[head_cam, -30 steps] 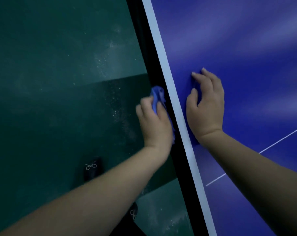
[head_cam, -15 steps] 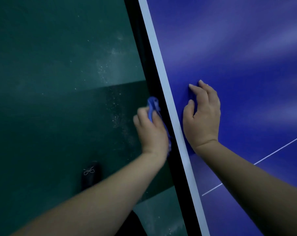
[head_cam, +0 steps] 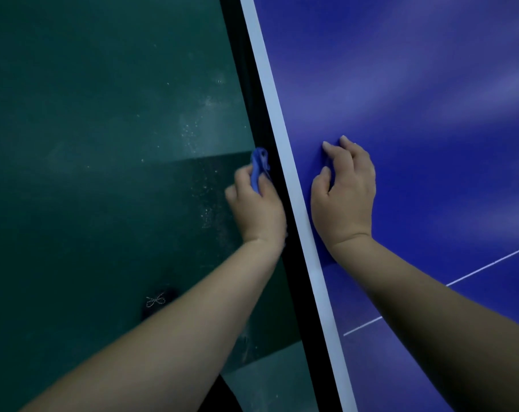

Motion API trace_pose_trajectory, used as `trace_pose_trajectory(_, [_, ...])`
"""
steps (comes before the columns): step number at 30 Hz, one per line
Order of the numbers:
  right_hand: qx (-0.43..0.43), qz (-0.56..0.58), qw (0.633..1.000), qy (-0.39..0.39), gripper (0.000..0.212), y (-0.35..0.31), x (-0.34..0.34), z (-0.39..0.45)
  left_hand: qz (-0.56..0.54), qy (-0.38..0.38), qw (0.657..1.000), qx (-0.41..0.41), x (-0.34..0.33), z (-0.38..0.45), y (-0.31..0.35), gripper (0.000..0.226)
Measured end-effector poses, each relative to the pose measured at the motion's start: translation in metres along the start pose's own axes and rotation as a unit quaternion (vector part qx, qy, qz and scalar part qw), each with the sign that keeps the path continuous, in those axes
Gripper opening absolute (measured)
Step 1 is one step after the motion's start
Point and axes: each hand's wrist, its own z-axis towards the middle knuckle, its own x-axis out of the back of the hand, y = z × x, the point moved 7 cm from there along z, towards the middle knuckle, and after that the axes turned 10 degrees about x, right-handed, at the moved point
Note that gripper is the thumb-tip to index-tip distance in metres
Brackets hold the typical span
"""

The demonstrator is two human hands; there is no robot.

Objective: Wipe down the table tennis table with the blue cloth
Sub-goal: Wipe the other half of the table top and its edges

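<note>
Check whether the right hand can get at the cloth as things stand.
Probably yes: the right hand rests on the table just across its white edge from the cloth, though the left hand grips it.

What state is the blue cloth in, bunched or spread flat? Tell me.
Bunched: the blue cloth sticks out crumpled from the left hand gripping it.
</note>
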Motion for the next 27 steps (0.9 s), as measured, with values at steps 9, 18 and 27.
trace_pose_trajectory(9, [0.018,0.021,0.999,-0.030,0.032,0.001,-0.006,0.032,-0.055,-0.017,0.993,-0.100,-0.006,0.056,0.081,0.024])
trace_pose_trajectory(18, [0.032,0.009,0.998,-0.044,0.032,-0.031,-0.052,0.180,-0.080,-0.026,0.996,-0.041,-0.023,0.094,0.083,0.020])
trace_pose_trajectory(27, [0.054,-0.020,0.996,-0.062,0.042,-0.063,-0.097,0.287,-0.056,-0.013,0.998,-0.025,-0.044,0.178,0.148,0.025])
